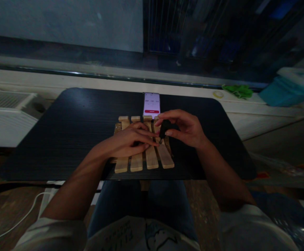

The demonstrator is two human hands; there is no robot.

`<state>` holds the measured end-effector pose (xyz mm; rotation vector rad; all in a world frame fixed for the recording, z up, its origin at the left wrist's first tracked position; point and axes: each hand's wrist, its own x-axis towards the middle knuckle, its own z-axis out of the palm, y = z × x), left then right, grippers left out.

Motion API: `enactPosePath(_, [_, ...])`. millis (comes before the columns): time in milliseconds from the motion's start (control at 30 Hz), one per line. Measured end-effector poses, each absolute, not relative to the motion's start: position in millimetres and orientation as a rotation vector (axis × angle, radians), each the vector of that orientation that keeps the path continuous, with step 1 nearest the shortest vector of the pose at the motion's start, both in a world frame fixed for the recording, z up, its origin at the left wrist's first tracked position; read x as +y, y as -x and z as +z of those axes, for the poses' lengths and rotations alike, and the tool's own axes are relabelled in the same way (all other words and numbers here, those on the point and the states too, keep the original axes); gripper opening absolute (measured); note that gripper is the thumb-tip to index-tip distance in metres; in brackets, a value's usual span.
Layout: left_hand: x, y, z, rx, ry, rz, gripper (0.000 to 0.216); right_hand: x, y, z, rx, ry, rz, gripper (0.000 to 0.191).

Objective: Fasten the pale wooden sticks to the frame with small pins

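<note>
Several pale wooden slats (136, 164) lie side by side across darker wooden crosspieces (118, 127), forming a small slatted wooden piece at the table's near edge. My left hand (131, 139) is laid over the slats with its fingers stretched to the right. Its fingertips are at the rightmost slat (165, 157), close to the tip of a short black screwdriver (164, 128). My right hand (187, 129) grips that screwdriver between thumb and fingers, tip down on the rightmost slat. Whether a screw sits under the tip is too small to tell.
A phone (152, 103) with a lit timer screen lies just beyond the slats on the black table (89, 115). On the windowsill are a tape roll (218, 94), a green cloth-like item (238, 91) and a teal bin (285, 89). A white radiator (9, 118) stands at left.
</note>
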<state>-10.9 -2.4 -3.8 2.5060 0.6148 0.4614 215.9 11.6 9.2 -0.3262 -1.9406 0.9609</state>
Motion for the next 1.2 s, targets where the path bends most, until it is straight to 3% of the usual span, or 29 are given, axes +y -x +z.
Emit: enactPosePath(1200, [-3.3,10.0,-2.0,0.595,-2.515,0.491,0.034,14.6,-215.2,2.3,-1.952,0.378,0.818,0.047])
